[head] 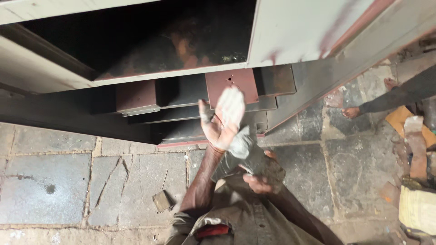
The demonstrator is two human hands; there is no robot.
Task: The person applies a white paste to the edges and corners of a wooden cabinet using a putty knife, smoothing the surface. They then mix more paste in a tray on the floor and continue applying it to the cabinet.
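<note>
My left hand (224, 117) is raised in front of a grey metal cabinet (299, 31), palm up and fingers spread, coated with a whitish paste or powder. It holds nothing. My right hand (259, 181) sits lower, near my chest, and grips a crumpled grey cloth (243, 145). The cloth presses against the heel and wrist of my left hand. The cabinet has red-brown patches and a dark open compartment (136, 36). Stacked dark metal plates (181, 97) lie under it.
Cracked stone slabs (50, 181) form the floor. A small flat block (161, 200) lies on the floor by my left arm. Another person's bare feet (352, 112) stand at the right. Cardboard, brick pieces (414, 145) and a pale sack (418, 209) crowd the right edge.
</note>
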